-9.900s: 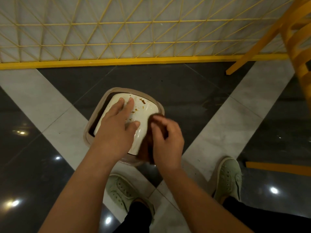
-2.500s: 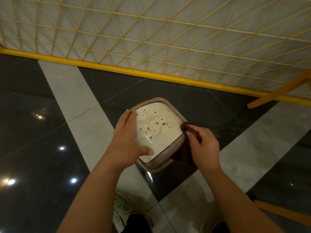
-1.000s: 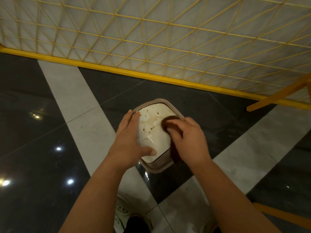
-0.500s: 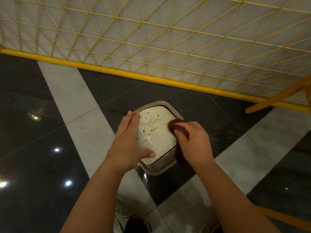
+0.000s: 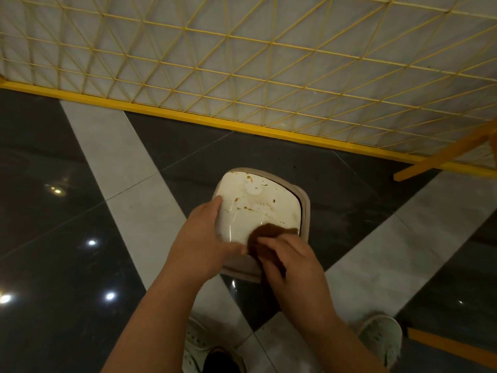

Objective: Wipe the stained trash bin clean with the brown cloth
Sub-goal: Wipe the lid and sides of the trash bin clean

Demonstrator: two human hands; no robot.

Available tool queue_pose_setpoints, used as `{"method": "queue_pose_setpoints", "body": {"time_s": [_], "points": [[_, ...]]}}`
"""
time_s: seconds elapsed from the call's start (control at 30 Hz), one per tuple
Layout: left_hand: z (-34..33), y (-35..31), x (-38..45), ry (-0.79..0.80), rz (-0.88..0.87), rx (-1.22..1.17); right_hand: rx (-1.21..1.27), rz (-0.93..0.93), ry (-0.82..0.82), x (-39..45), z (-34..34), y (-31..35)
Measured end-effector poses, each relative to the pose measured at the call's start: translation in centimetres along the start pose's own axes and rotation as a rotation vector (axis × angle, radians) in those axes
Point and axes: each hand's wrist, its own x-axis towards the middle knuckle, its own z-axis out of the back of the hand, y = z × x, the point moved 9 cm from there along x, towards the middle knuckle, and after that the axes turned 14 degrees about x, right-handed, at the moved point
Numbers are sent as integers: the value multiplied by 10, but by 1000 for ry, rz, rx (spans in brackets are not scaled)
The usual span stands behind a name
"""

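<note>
- The trash bin [image 5: 258,208] stands on the floor [image 5: 121,168], just in front of the person's shoes, and it seems to be turned upside down, so that its cream bottom looks up and its beige rim is near the floor.
- It looks like a light, stiff plastic thing with a smooth, shiny surface. I judge it will slide or tip easily on the polished tiles if it is pushed from one side only.
- The left hand [image 5: 200,243] holds the bin at its left near corner: the fingers are curled around the edge and the thumb lies along the near side. This is a good place to hold it, because the corner gives a firm stop against the wiping force.
- The right hand [image 5: 289,261] grips the brown cloth [image 5: 269,231], bunched under curled fingers, and presses it on the near right part of the cream surface.
- The cloth is soft and follows the shape of the bin, so I think it can go over the rounded edges without trouble.
- Brown stains [image 5: 248,207] are visible in the middle and at the far part of the surface, so more wiping is needed there.
- The stains look dried, so probably firm pressure is needed.
</note>
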Motion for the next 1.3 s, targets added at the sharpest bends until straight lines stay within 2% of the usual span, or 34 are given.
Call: {"method": "queue_pose_setpoints", "body": {"time_s": [0.13,0.23,0.33,0.47,0.6,0.8,0.87,1.03,1.23,1.3], "points": [[0,2,3,-13,15,28,-85,71,-6,42,3,15],[-1,2,1,0,30,42,-56,-57,-86,64,21,-10],[3,5,0,-22,96,48,-43,-129,-109,44,24,-29],[2,11,1,-29,160,2,-6,25,-85,12,7,-10],[1,10,1,-30,133,7,-76,174,-2,37,-3,14],[-1,0,0,-28,136,-84,-38,-19,-161,53,30,-16],[-2,-1,1,-22,144,-78,-31,-52,-143,35,29,-23],[-2,-3,5,-22,94,-58,-23,48,-27,1,8,-8],[-2,-9,7,-58,61,30,-17,114,-60,8,11,-2],[-2,-9,8,-47,74,43,9,57,-92,26,18,-11]]}}
